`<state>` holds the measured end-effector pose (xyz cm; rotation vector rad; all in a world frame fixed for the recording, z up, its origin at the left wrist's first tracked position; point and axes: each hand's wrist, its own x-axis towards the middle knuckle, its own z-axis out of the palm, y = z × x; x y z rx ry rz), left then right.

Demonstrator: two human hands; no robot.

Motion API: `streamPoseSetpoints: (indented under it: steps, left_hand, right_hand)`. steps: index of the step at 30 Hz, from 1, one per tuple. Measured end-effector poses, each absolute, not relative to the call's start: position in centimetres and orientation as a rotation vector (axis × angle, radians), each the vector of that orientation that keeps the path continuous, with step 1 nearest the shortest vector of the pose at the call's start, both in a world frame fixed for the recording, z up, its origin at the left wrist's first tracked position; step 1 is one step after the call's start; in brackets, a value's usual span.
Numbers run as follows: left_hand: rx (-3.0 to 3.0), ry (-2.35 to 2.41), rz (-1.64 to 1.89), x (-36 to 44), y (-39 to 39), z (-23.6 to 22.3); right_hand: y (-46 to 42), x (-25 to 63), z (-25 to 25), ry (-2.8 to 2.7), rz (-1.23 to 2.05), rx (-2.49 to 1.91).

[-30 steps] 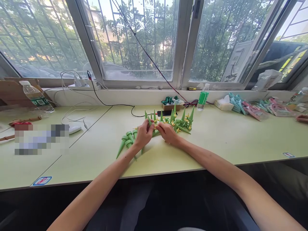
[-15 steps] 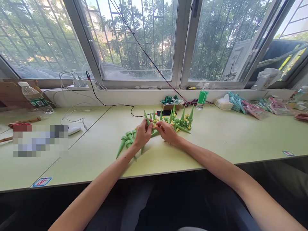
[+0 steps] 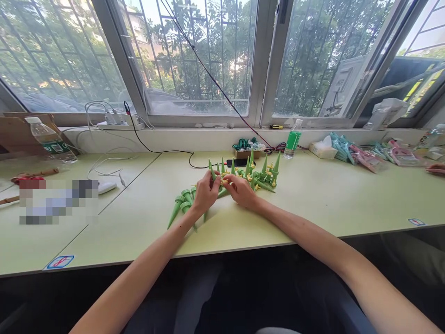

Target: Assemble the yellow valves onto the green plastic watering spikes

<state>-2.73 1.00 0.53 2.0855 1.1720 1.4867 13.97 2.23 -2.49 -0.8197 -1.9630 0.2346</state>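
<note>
My left hand (image 3: 206, 194) is closed around a green plant watering spike (image 3: 212, 170), its tip pointing up. Close beside it, my right hand (image 3: 242, 190) pinches a small yellow plastic piece (image 3: 224, 181) against the spike's side; the fingers partly hide where the two meet. More green spikes (image 3: 176, 211) lie by my left wrist, pointing towards the table's front edge. Beyond and right of my right hand, several green spikes (image 3: 275, 170) with yellow pieces on them stand upright, and others lie among them.
A phone (image 3: 236, 163) on a cable lies behind the spikes, near a small box (image 3: 247, 150) of green material. Along the windowsill side stand a water bottle (image 3: 292, 140), a tissue box (image 3: 323, 150) and bagged items (image 3: 368, 157). Another person's hand (image 3: 436, 169) rests at far right.
Both hands stay in nearly the same place; the fingers of my right hand have shifted slightly at the yellow piece.
</note>
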Motion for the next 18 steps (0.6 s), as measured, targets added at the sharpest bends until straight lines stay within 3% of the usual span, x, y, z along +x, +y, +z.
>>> streamPoseSetpoints:
  steps: [18]
  left_hand:
    - [2.140, 1.257, 1.447, -2.80, 1.09, 0.11]
  right_hand:
    - [2.22, 14.11, -2.37, -1.972, 0.304, -0.857]
